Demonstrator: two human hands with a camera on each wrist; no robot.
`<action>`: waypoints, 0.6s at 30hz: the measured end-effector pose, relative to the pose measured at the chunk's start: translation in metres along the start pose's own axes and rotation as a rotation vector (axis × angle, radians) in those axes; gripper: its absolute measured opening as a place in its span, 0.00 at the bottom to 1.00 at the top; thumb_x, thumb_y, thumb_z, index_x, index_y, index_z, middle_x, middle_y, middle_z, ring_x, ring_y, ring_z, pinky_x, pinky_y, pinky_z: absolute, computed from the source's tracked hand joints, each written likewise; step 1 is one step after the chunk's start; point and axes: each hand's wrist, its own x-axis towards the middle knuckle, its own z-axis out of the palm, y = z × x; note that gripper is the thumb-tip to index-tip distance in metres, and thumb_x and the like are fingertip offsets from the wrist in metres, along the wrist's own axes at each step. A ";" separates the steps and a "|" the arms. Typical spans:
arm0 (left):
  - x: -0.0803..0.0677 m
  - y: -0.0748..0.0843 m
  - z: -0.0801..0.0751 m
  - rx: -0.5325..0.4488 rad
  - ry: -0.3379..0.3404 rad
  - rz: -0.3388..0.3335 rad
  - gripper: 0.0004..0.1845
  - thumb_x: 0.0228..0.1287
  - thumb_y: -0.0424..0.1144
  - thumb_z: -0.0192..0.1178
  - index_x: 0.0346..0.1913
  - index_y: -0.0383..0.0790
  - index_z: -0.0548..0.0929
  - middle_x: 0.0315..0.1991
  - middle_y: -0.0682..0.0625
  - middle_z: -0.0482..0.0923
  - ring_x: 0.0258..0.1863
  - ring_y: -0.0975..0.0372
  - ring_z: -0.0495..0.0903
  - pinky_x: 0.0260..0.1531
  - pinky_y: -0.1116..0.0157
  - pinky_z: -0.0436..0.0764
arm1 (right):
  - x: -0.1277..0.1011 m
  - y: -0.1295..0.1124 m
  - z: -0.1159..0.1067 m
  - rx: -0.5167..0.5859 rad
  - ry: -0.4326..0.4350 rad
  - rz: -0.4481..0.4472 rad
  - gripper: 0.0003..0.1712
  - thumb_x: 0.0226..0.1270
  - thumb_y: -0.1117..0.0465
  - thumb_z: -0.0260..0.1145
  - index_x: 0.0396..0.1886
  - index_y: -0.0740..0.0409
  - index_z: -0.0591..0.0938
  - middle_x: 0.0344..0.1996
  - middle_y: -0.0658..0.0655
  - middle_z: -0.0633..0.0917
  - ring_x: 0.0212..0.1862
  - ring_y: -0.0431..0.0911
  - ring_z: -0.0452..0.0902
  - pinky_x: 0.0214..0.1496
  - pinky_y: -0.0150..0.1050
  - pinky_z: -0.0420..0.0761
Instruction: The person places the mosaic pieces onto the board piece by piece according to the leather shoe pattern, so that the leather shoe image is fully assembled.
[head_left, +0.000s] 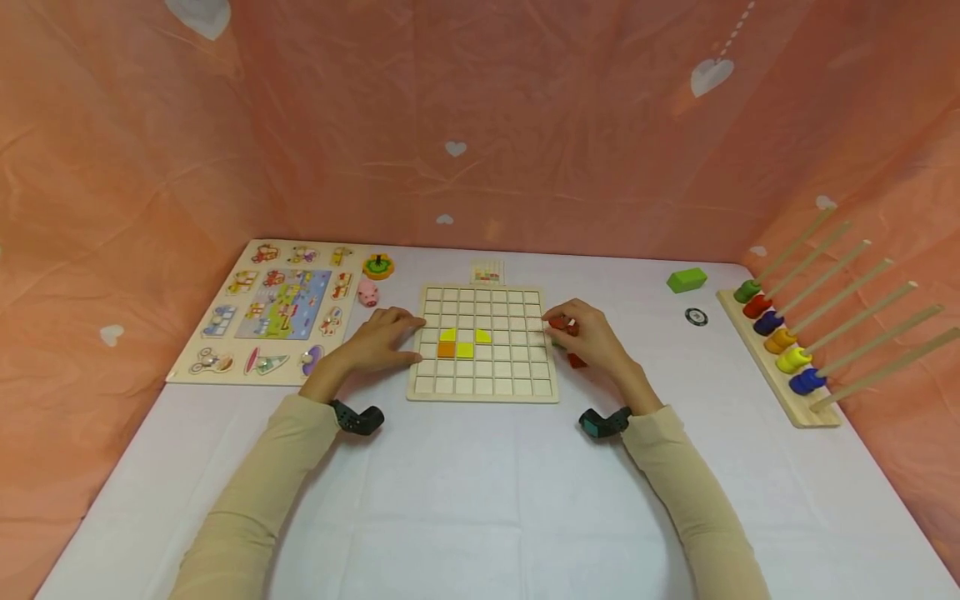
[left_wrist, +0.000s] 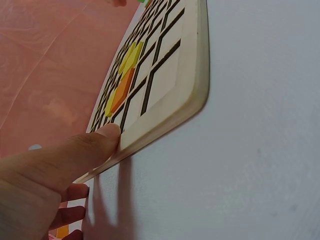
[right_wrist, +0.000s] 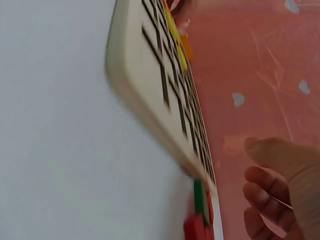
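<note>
A wooden grid board [head_left: 483,398] lies flat in the middle of the table. Yellow pieces, among them a square one [head_left: 465,351], and an orange square piece [head_left: 446,349] sit in its cells. My left hand [head_left: 377,342] rests at the board's left edge, fingers spread; its thumb [left_wrist: 107,136] touches the rim in the left wrist view. At the right edge my right hand [head_left: 592,337] hovers with fingers loosely bent, nothing visible in them. Beneath and beside it are red pieces [head_left: 576,361] and a green piece [right_wrist: 201,200], partly covered by the hand.
Left of the board lies a picture puzzle [head_left: 262,317], with a pink pig figure [head_left: 368,292] and a round green-and-orange toy [head_left: 378,267] beside it. A small pattern card [head_left: 487,272] is behind the board. Rightward are a green block [head_left: 686,280], a round disc [head_left: 696,317] and a peg stand [head_left: 817,414].
</note>
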 end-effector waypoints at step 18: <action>0.000 -0.001 0.000 0.001 0.002 0.005 0.34 0.58 0.48 0.63 0.66 0.41 0.68 0.61 0.39 0.64 0.61 0.46 0.59 0.61 0.46 0.60 | -0.015 0.019 -0.007 -0.068 -0.153 0.132 0.18 0.55 0.63 0.70 0.46 0.64 0.82 0.36 0.59 0.81 0.37 0.48 0.72 0.40 0.41 0.73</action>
